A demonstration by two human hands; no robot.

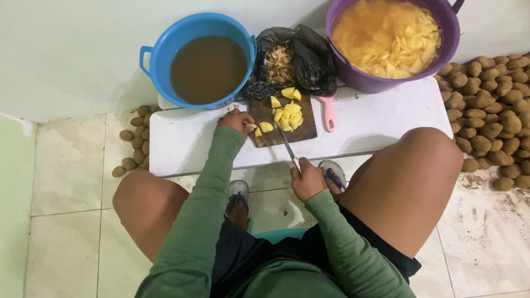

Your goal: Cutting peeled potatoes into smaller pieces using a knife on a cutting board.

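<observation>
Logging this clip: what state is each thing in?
Left hand: steadying a potato piece on the board.
Right hand: gripping the knife.
Board: holds cut yellow pieces.
Blue tub: full of murky water.
Purple tub: full of slices in water.
Black bag: open, peels inside.

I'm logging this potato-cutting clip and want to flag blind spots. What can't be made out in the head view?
- Blue tub: murky brown water hides whatever lies under it.
- Purple tub: the top edge cuts off its far rim.
- Black bag: its folds hide most of the contents.
- Knife: the right hand covers the handle.
- Left hand: the piece at its fingertips is too small to tell how it is gripped.
- Potato pile: the right edge cuts it off.
</observation>
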